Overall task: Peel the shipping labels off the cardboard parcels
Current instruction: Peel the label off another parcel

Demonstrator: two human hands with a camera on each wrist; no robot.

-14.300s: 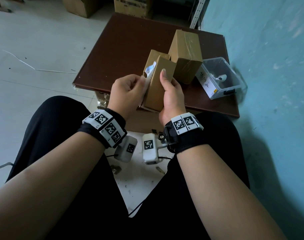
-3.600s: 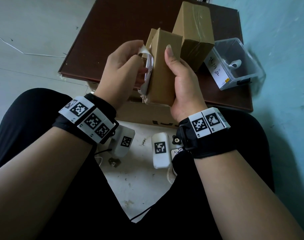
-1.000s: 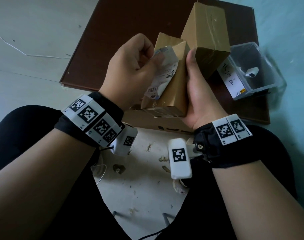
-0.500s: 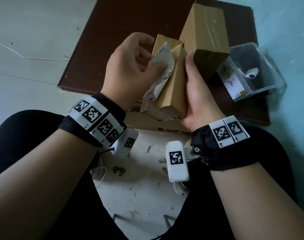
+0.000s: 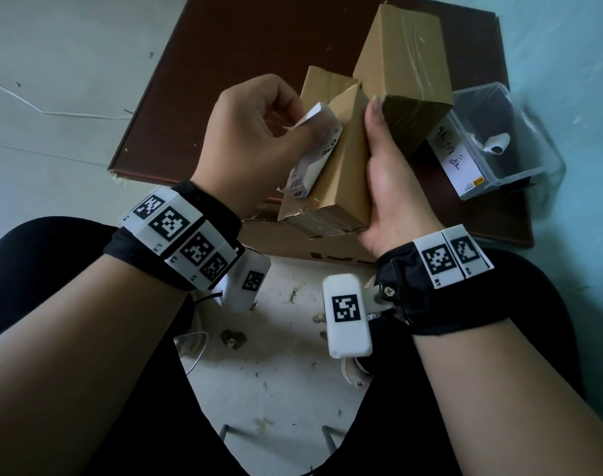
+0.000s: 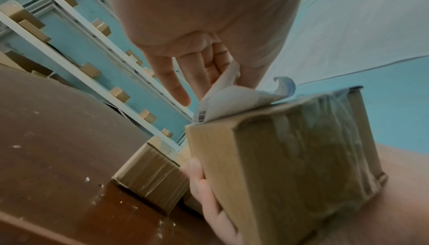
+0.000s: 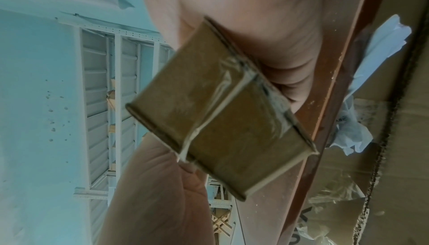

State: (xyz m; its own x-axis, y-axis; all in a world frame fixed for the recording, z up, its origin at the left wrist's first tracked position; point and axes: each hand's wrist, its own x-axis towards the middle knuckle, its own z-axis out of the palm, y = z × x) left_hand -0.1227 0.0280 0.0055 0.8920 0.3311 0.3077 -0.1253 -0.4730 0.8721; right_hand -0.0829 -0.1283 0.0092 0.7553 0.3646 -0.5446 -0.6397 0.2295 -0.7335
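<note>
My right hand [image 5: 384, 173] grips a small brown cardboard parcel [image 5: 341, 176], held upright above the near edge of the brown table [image 5: 224, 56]. A white shipping label [image 5: 313, 156] with a barcode hangs half peeled from the parcel's left face. My left hand [image 5: 258, 139] pinches the label's loose upper edge between thumb and fingers. In the left wrist view the label [image 6: 230, 100] lifts off the parcel [image 6: 278, 157] and curls at its far end. The right wrist view shows the parcel's taped end [image 7: 220, 120] against my palm.
A taller taped parcel [image 5: 403, 73] and a smaller one [image 5: 322, 84] stand on the table behind my hands. A clear plastic bin [image 5: 492, 139] holding a rolled label sits at the right. An open carton [image 5: 334, 249] lies under the table edge. My knees frame the littered floor.
My left hand has pulled the label a little further off the parcel's left face over the last second. The right hand keeps the same hold on the parcel.
</note>
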